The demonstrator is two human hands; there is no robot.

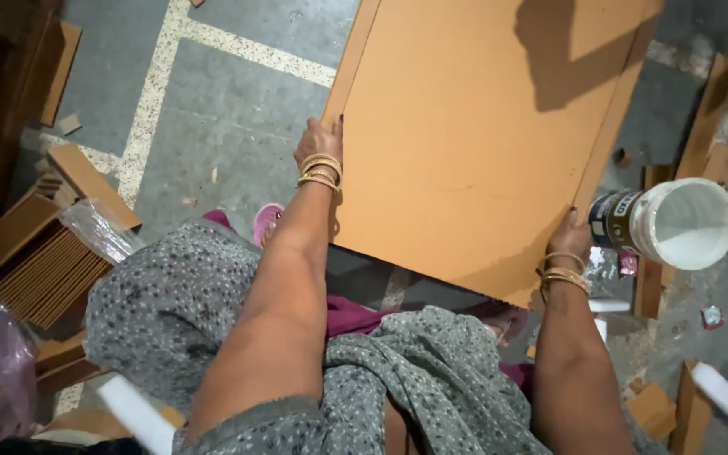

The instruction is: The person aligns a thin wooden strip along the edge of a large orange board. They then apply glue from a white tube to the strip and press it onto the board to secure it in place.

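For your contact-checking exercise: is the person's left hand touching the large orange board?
Touching. The head view shows the left hand gripping the long left edge of the orange board, fingers curled over it with no gap visible.

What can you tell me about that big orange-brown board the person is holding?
The board is a large, flat, rectangular sheet, orange-tan and smooth, looking like fibreboard or laminate. It is held over the grey floor, running up past the picture's top edge. The left hand grips its left edge and the right hand its right edge near the lower corner. A dark shadow falls across its upper right part.
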